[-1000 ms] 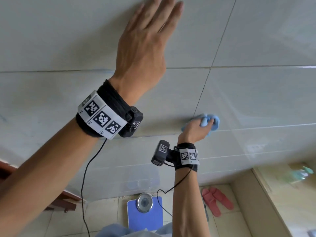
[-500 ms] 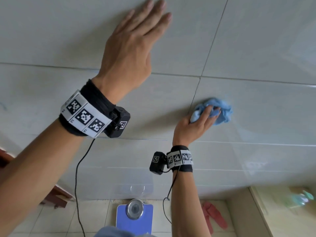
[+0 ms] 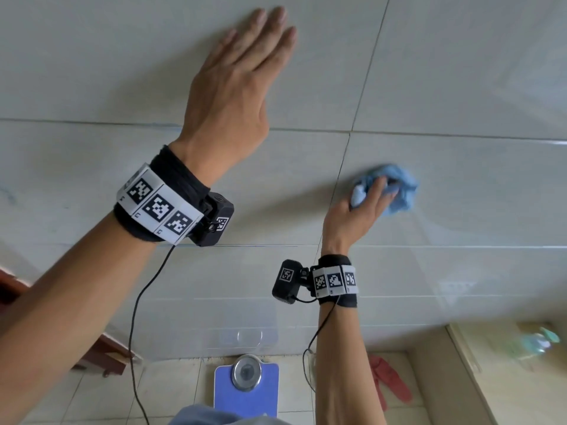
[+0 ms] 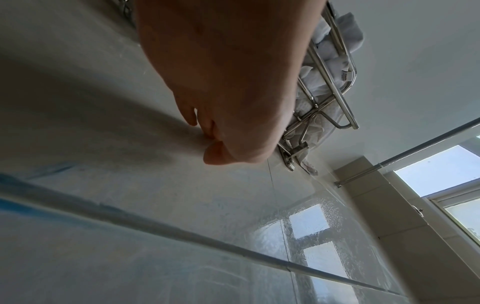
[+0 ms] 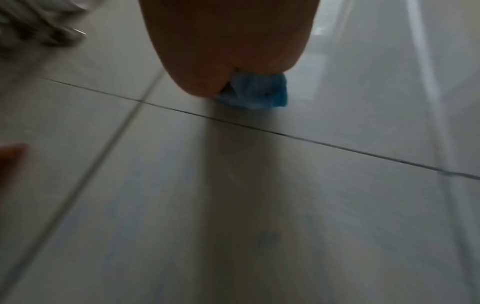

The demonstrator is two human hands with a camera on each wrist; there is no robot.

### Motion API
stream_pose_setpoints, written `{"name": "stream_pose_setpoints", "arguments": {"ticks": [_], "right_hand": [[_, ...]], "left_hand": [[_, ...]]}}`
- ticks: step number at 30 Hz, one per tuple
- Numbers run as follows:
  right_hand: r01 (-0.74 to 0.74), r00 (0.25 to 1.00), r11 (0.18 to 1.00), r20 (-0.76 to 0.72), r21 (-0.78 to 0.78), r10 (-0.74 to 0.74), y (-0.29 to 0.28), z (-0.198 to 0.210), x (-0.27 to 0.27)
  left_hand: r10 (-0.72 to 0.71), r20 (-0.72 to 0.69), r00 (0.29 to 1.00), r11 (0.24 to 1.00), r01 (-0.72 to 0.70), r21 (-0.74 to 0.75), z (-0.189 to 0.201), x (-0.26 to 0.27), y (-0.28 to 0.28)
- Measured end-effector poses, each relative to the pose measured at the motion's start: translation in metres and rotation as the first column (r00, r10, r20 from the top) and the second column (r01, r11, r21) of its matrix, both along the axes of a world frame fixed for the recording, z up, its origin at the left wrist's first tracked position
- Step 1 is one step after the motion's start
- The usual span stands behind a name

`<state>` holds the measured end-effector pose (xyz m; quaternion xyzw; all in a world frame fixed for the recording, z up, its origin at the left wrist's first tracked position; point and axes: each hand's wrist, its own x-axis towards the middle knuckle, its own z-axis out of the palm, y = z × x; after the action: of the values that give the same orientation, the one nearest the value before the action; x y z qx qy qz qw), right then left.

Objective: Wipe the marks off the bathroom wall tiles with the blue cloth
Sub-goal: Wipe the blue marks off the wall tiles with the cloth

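Against the pale glossy bathroom wall tiles (image 3: pixel 460 72), the left hand (image 3: pixel 233 87) is laid flat, fingers straight and close together, well above and left of the other hand. Faint blue smears (image 4: pixel 39 170) are seen along a grout line beneath that wrist. Further right, the crumpled blue cloth (image 3: pixel 395 191) is pressed to a tile just past a vertical grout joint, gripped by the curled fingers of the right hand (image 3: pixel 359 210) (the cloth appears blurred). Below, a blue bathroom scale (image 3: pixel 245 388) and red slippers (image 3: pixel 389 381) are seen on the floor.
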<state>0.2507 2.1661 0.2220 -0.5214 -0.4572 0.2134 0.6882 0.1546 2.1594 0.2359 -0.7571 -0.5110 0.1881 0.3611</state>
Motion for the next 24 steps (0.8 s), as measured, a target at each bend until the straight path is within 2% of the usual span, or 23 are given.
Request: {"name": "stream_pose_setpoints", "arguments": {"ticks": [1, 2, 3, 4, 5, 6, 9, 14, 17, 19, 22, 24], "right_hand": [[-0.034, 0.997, 0.996, 0.073, 0.083, 0.028, 0.0, 0.01, -0.003], [-0.056, 0.988, 0.985, 0.149, 0.166, 0.031, 0.001, 0.018, -0.004], [-0.061, 0.978, 0.97, 0.21, 0.234, 0.011, 0.002, 0.024, -0.007], [-0.076, 0.967, 0.961, 0.255, 0.264, 0.006, 0.001, 0.027, -0.012], [-0.084, 0.958, 0.957, 0.287, 0.277, 0.001, -0.001, 0.027, -0.017], [-0.095, 0.951, 0.953, 0.31, 0.287, 0.001, -0.005, 0.024, -0.022], [-0.205, 0.91, 0.925, 0.411, 0.32, 0.059, -0.018, 0.016, -0.038], [-0.444, 0.723, 0.841, 0.678, 0.308, 0.133, -0.034, 0.01, -0.059], [-0.449, 0.651, 0.842, 0.755, 0.298, 0.079, -0.031, 0.008, -0.051], [-0.363, 0.68, 0.882, 0.733, 0.301, 0.03, -0.024, 0.007, -0.04], [-0.165, 0.856, 0.946, 0.517, 0.278, -0.003, -0.013, 0.007, -0.029], [-0.106, 0.926, 0.965, 0.378, 0.241, 0.007, -0.014, 0.012, -0.036]], "left_hand": [[-0.104, 0.155, 0.982, 0.995, 0.101, 0.025, 0.054, -0.038, -0.022], [-0.135, 0.42, 0.898, 0.99, 0.103, 0.098, 0.12, -0.067, -0.052], [-0.126, 0.521, 0.844, 0.977, 0.016, 0.212, 0.174, -0.065, -0.078], [-0.176, 0.618, 0.766, 0.92, -0.095, 0.379, 0.188, -0.071, -0.086], [-0.159, 0.654, 0.739, 0.886, -0.186, 0.426, 0.187, -0.077, -0.097], [-0.15, 0.636, 0.757, 0.889, -0.178, 0.422, 0.186, -0.081, -0.099], [-0.2, 0.639, 0.742, 0.921, -0.08, 0.381, 0.176, -0.071, -0.089], [-0.215, 0.647, 0.732, 0.908, -0.095, 0.409, 0.175, -0.071, -0.086], [-0.226, 0.633, 0.741, 0.897, -0.095, 0.432, 0.176, -0.072, -0.085], [-0.214, 0.625, 0.751, 0.894, -0.107, 0.435, 0.177, -0.074, -0.085], [-0.184, 0.622, 0.762, 0.902, -0.12, 0.414, 0.177, -0.075, -0.089], [-0.202, 0.612, 0.764, 0.894, -0.111, 0.434, 0.176, -0.079, -0.094]]}}
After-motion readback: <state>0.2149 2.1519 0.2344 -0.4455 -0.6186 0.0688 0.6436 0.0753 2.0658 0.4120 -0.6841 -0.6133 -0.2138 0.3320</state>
